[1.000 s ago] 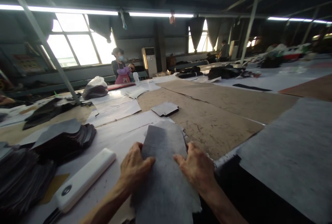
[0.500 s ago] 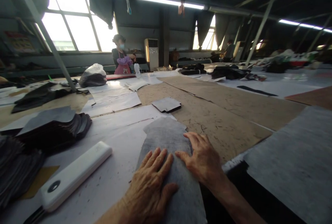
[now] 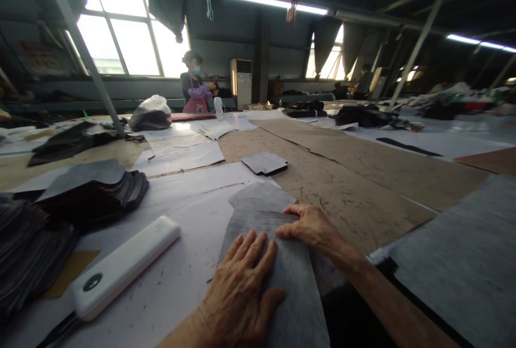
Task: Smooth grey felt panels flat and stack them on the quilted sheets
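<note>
A long grey fabric piece lies on white paper at the centre and runs down to the lower edge. My left hand rests flat on it, fingers spread and thumb out to the right. At the piece's right edge is my right hand, its thumb and fingers bent around a raised fold of the upper layer. Its palm side is hidden. Beyond the hands sits a small stack of grey pieces.
At left are stacks of dark cut pieces and a white device with a black cable. A large grey sheet covers the right. Across the table stands a person; a slanted pole rises at left.
My right hand has closed its fingers toward the thumb, bringing up a fold in the fabric's upper layer. My left hand stays flat. The whole view has shifted slightly.
</note>
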A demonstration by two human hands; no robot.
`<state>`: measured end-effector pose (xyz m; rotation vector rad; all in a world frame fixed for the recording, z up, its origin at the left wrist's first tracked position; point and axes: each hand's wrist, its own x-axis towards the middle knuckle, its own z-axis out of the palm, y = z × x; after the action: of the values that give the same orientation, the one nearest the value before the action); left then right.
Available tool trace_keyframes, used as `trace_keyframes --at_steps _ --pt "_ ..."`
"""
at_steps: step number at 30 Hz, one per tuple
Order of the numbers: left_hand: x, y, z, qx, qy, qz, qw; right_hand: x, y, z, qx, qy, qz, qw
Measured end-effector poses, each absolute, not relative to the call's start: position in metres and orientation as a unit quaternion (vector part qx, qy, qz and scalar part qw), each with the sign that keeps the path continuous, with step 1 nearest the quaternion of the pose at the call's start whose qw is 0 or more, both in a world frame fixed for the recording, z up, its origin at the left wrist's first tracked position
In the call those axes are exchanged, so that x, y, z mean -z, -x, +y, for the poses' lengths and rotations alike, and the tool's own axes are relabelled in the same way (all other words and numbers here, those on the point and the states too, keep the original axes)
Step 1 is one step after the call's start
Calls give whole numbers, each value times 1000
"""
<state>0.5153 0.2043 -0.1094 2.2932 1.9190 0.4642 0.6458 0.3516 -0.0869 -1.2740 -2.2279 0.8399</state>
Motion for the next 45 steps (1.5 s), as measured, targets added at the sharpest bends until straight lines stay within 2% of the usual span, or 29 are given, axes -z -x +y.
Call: trace_keyframes --at_steps 6,13,16,19,21,23,25,26,28,35,38,42,45 --pt "108 -516 203 -193 -752 627 63 87 -653 339 -423 447 -743 261" --pt "112 -518 199 -209 -744 633 46 90 -651 317 -422 481 -707 301" --pt "116 -512 200 -286 -712 641 -7 93 -652 307 -432 468 -692 341" --pt "109 -501 203 -444 -611 654 -47 90 -661 296 -505 431 -641 384" --pt "97 -494 205 -545 -546 635 36 82 -670 287 -578 403 -580 409" --pt "83 -492 204 -592 -517 574 231 73 -679 279 -637 376 -520 426" --pt "72 -495 199 -581 -486 494 426 64 -687 271 -682 347 -470 440" --pt "68 -499 196 -572 -464 469 487 61 -691 267 -699 335 -449 444" --pt "64 -512 187 -575 -416 458 534 57 -699 260 -729 318 -415 442" --pt "64 -561 155 -618 -283 469 564 63 -733 222 -773 281 -405 399" --pt "72 -574 145 -611 -272 461 584 75 -743 202 -683 341 -481 431" --pt "79 -593 135 -592 -303 490 564 95 -753 182 -361 487 -623 494" --pt "79 -605 129 -585 -330 500 546 100 -762 171 -296 516 -628 502"
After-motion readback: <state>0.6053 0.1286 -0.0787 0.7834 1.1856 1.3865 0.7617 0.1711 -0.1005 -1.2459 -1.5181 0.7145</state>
